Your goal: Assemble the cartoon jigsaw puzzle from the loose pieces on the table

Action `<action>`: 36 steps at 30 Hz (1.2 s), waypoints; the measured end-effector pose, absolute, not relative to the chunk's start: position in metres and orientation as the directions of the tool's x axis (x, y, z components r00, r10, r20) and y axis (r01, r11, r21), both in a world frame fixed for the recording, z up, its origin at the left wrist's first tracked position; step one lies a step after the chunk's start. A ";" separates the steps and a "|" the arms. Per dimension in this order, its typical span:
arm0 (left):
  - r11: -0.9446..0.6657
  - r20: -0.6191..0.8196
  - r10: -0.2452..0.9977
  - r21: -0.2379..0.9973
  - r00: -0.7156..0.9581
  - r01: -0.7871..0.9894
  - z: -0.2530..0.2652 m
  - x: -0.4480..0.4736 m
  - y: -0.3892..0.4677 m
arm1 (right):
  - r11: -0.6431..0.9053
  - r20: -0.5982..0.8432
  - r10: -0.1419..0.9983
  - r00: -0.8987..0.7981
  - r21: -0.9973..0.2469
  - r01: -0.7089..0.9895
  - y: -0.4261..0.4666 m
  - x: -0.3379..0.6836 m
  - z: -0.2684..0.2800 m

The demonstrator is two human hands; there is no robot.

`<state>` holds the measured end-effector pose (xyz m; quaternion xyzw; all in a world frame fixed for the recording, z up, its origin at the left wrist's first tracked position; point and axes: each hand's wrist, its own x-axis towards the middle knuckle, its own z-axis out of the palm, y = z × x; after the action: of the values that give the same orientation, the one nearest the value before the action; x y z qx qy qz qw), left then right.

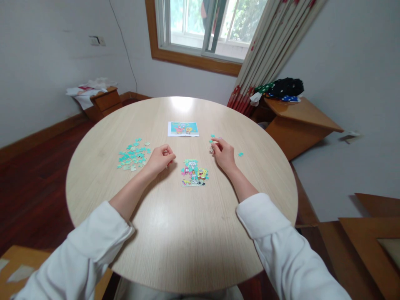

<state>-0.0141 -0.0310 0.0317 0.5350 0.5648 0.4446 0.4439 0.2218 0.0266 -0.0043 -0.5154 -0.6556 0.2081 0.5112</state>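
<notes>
A partly joined jigsaw puzzle (194,173) with cartoon figures lies flat between my two hands. To its upper left, my left hand (160,159) rests on the table with its fingers curled in; I see nothing in them. My right hand (223,152) is at the upper right of the puzzle, index finger stretched out and thumb apart from it, over a few loose puzzle pieces (213,136). The hand partly hides these pieces. One teal puzzle piece (240,154) lies right of that hand. A pile of mostly teal puzzle pieces (133,156) is spread left of my left hand.
A reference picture (183,129) of the cartoon lies beyond the puzzle on the round wooden table (175,233). Behind the table are a window, a curtain (265,46), and a small cabinet (106,101) at left. Cloths (283,88) lie on a wooden piece of furniture at right.
</notes>
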 end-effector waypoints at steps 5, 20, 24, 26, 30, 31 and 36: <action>0.029 -0.022 0.999 0.983 -0.037 0.181 0.032 -0.015 -0.031 | 0.372 0.437 0.889 0.133 -0.862 0.345 0.027 0.221 -0.006; 0.176 -0.167 0.984 0.971 0.066 -0.161 0.033 -0.018 -0.031 | 0.344 0.365 0.921 0.139 -0.926 0.153 0.027 0.207 -0.007; 0.240 -0.204 0.965 0.938 0.163 -0.249 0.032 -0.019 -0.029 | 0.378 0.392 0.914 0.099 -0.916 0.135 0.020 0.201 -0.001; 0.255 -0.204 0.959 0.926 0.198 -0.279 0.031 -0.019 -0.029 | 0.386 0.396 0.915 0.073 -0.914 0.122 0.014 0.197 0.004; 0.262 -0.178 0.946 0.911 0.271 -0.317 0.030 -0.020 -0.030 | 0.362 0.363 0.932 0.002 -0.929 0.073 0.002 0.184 0.011; 0.270 -0.175 0.940 0.907 0.294 -0.322 0.031 -0.020 -0.030 | 0.357 0.357 0.934 -0.008 -0.933 0.051 -0.001 0.181 0.013; 0.299 -0.152 0.904 0.893 0.399 -0.337 0.034 -0.019 -0.031 | 0.293 0.295 0.953 -0.073 -0.955 -0.044 -0.013 0.170 0.017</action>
<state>-0.0193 -0.0314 0.0337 0.4111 0.3452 0.4261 0.7282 0.1697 -0.0130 0.0165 -0.3919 -0.5799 0.4472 0.5569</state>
